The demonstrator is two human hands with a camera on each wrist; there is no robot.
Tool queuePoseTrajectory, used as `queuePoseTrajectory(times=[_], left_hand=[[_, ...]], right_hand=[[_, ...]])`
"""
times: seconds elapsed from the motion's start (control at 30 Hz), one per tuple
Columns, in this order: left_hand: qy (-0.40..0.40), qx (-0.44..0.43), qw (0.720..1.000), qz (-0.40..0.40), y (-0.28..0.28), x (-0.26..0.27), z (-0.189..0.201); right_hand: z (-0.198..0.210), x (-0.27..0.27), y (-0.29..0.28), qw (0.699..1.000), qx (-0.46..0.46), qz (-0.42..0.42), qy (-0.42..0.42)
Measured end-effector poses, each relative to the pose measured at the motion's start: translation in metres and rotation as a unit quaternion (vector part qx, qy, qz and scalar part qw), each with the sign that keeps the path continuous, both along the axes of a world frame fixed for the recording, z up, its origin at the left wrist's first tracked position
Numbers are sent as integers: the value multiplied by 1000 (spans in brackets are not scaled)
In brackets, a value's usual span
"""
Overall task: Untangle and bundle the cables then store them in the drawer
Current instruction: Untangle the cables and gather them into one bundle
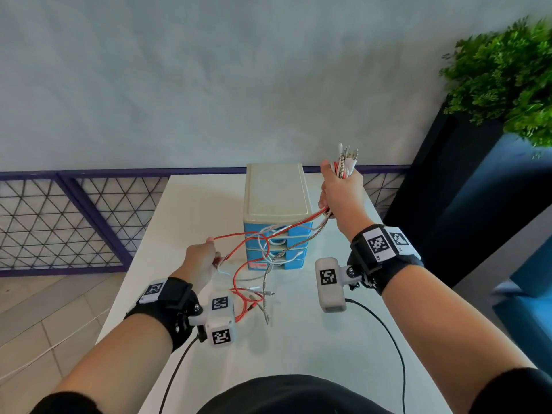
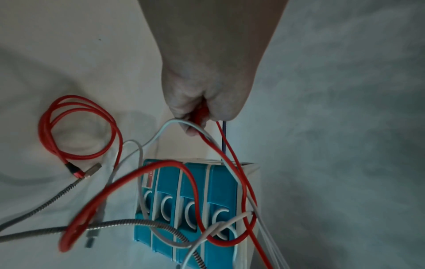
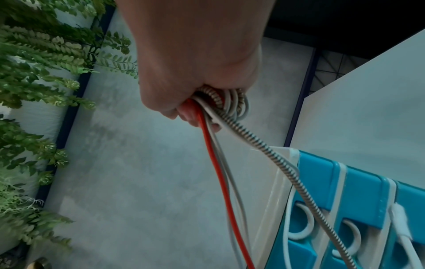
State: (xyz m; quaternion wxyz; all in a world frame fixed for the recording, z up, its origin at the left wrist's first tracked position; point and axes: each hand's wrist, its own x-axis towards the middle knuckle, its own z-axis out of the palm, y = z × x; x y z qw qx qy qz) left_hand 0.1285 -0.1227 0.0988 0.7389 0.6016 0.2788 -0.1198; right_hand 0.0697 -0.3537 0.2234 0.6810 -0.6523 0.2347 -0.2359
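Note:
My right hand [image 1: 340,189] is raised beside the drawer unit [image 1: 276,189] and grips a bunch of cables [image 1: 345,165], their plug ends sticking up above the fist. In the right wrist view the right hand [image 3: 197,102] clasps red, white and braided grey cables [image 3: 220,102] that trail down. My left hand [image 1: 201,258] pinches a red cable [image 1: 236,234] and a white one, pulling them leftwards; the left wrist view shows the left hand [image 2: 202,112] holding the red cable [image 2: 232,151]. A loose red coil [image 2: 78,127] and the braided cable [image 1: 266,282] lie on the table. All blue drawers [image 2: 188,203] are closed.
The white table [image 1: 298,333] is narrow, with a purple mesh fence [image 1: 59,219] behind and to the left. A dark planter with green foliage [image 1: 507,76] stands at the right. Black wrist-camera leads [image 1: 388,333] hang over the near table edge.

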Motion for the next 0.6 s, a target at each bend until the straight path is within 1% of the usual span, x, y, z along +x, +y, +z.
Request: queuePoseTrajectory(times=[0.03, 0.1, 0.17, 0.23, 0.27, 0.3, 0.33, 0.4, 0.43, 0.47, 0.5, 0.53, 0.6], left_hand=[[-9, 21, 1000, -10, 0, 1, -2], [-57, 83, 993, -54, 3, 3, -6], [-113, 136, 978, -113, 5, 4, -8], [-147, 170, 960, -168, 6, 3, -4], [-169, 204, 942, -205, 5, 3, -2], [-199, 248, 915, -248, 4, 3, 0], [-240, 303, 873, -298, 3, 3, 3], [-338, 414, 764, -362, 2, 1, 7], [-384, 450, 713, -375, 2, -1, 9], [-424, 473, 670, -382, 3, -3, 11], [-454, 486, 639, -387, 3, -4, 13], [-476, 486, 620, -391, 2, -8, 18], [-509, 456, 600, -416, -1, -12, 24]], right_hand=[[-1, 1, 1, 1000, -3, 1, 2], [-1, 2, 4, 1000, 0, 2, 2], [0, 3, 5, 1000, 10, 4, -3], [2, 4, 7, 1000, 20, 7, -8], [3, 5, 8, 1000, 27, 9, -12], [4, 5, 10, 999, 34, 13, -15], [5, 6, 12, 999, 42, 19, -19], [6, 7, 17, 998, 51, 34, -21], [5, 7, 19, 998, 52, 42, -21], [5, 8, 21, 997, 50, 50, -20], [5, 8, 24, 997, 48, 58, -17], [5, 8, 26, 997, 47, 65, -13], [5, 8, 29, 996, 51, 73, -7]])
